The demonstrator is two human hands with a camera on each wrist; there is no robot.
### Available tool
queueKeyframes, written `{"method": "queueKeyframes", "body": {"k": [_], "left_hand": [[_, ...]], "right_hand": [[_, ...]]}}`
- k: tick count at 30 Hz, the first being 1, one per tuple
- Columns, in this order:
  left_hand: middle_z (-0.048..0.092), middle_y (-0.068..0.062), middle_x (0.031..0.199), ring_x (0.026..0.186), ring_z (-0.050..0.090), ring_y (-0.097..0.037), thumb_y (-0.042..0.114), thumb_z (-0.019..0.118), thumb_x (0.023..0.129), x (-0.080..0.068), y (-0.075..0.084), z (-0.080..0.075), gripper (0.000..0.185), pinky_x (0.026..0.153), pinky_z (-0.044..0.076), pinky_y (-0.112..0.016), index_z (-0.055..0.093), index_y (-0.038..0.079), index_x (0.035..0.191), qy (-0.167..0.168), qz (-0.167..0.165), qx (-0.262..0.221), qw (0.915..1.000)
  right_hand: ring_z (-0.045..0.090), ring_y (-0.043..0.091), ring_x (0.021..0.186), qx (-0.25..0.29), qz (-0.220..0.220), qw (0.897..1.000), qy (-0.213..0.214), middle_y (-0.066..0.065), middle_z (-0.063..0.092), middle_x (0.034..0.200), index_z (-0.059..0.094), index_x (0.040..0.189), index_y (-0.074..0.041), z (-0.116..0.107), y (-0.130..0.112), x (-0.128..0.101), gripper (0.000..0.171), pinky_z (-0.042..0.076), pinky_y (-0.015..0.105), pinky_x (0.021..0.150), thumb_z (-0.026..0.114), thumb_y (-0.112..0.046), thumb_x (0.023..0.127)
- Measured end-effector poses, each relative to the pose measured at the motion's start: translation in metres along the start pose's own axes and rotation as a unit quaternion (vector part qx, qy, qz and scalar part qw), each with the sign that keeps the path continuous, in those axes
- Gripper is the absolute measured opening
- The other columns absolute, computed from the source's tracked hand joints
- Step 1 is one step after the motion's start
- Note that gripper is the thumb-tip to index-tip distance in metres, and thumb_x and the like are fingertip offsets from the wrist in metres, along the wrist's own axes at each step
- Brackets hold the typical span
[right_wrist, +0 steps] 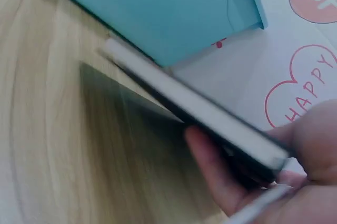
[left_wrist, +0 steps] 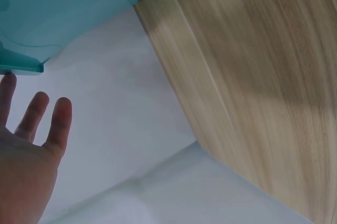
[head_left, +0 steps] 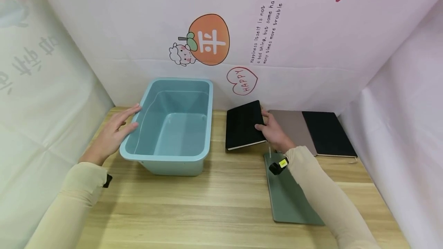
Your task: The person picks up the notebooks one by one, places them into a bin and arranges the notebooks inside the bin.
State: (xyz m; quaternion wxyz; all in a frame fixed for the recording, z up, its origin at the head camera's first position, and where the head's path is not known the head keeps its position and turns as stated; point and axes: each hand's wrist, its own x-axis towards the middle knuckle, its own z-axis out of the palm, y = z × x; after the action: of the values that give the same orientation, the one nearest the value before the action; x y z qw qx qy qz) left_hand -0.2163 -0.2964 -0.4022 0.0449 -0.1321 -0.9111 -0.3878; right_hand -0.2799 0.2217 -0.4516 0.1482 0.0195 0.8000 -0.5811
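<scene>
A black notebook (head_left: 243, 126) is pinched at its right edge by my right hand (head_left: 276, 133), tilted over the table to the right of a light blue plastic basin (head_left: 209, 126). In the right wrist view the white page edges of the notebook (right_wrist: 195, 105) face the camera, thumb on one cover and fingers on the other. A shadow falls on the wood below it. My left hand (head_left: 112, 131) touches the left rim of the basin with its fingers extended. From the left wrist, those fingertips (left_wrist: 37, 100) show right at the rim, thumb hidden.
To the right, a taupe notebook (head_left: 290, 124) and another black notebook (head_left: 328, 133) lie on the wooden table (head_left: 207, 210). A dark green notebook (head_left: 290, 199) lies in front of them, partly under the right forearm. White printed cloth (head_left: 304, 30) walls in the back and sides.
</scene>
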Motion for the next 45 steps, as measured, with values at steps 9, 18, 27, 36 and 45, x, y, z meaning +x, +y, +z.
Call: {"method": "queueKeyframes", "body": {"k": [9, 18, 27, 36, 45], "left_hand": [[0.027, 0.01, 0.17, 0.151, 0.027, -0.033, 0.038, 0.049, 0.108, -0.002, -0.001, 0.002, 0.051, 0.108, 0.03, -0.054, 0.036, 0.041, 0.157, 0.005, -0.001, 0.002, 1.0], [0.028, 0.008, 0.17, 0.151, 0.028, -0.032, 0.038, 0.049, 0.108, -0.003, -0.001, 0.004, 0.051, 0.106, 0.031, -0.05, 0.037, 0.041, 0.157, 0.011, 0.0, 0.004, 0.9999], [0.028, 0.006, 0.17, 0.152, 0.028, -0.033, 0.038, 0.049, 0.108, -0.001, -0.001, 0.004, 0.051, 0.106, 0.031, -0.052, 0.037, 0.04, 0.157, 0.01, 0.003, 0.005, 0.9999], [0.027, 0.009, 0.17, 0.153, 0.026, -0.034, 0.038, 0.049, 0.108, 0.001, 0.002, 0.006, 0.051, 0.109, 0.03, -0.057, 0.037, 0.041, 0.157, 0.002, 0.0, -0.004, 1.0], [0.028, 0.008, 0.17, 0.151, 0.028, -0.035, 0.038, 0.048, 0.108, 0.003, 0.003, 0.009, 0.051, 0.107, 0.031, -0.055, 0.037, 0.038, 0.158, 0.006, 0.004, 0.002, 1.0]], "right_hand": [[0.073, 0.006, 0.083, 0.086, 0.009, 0.996, -0.001, 0.022, 0.044, 0.154, 0.005, 0.164, -0.016, -0.002, 0.0, -0.008, 0.07, 0.053, 0.021, 0.063, 0.048, -0.019, 0.109], [0.067, 0.005, 0.11, 0.129, -0.009, 0.992, -0.013, 0.012, 0.029, 0.168, 0.006, 0.166, -0.015, -0.004, -0.01, -0.015, 0.073, 0.057, 0.023, 0.09, 0.051, -0.021, 0.108], [0.07, -0.001, 0.096, 0.155, -0.024, 0.988, -0.007, 0.016, 0.037, 0.162, 0.018, 0.164, -0.015, -0.007, -0.026, -0.021, 0.066, 0.059, 0.021, 0.082, 0.052, -0.019, 0.107], [0.071, -0.001, 0.097, 0.183, -0.043, 0.982, -0.006, 0.016, 0.034, 0.165, 0.019, 0.164, -0.014, -0.015, -0.046, -0.029, 0.068, 0.058, 0.019, 0.082, 0.054, -0.018, 0.106], [0.072, 0.001, 0.095, 0.204, -0.051, 0.978, -0.009, -0.005, 0.057, 0.136, 0.023, 0.161, -0.014, -0.023, -0.063, -0.041, 0.064, 0.059, 0.019, 0.08, 0.056, -0.019, 0.105]]}}
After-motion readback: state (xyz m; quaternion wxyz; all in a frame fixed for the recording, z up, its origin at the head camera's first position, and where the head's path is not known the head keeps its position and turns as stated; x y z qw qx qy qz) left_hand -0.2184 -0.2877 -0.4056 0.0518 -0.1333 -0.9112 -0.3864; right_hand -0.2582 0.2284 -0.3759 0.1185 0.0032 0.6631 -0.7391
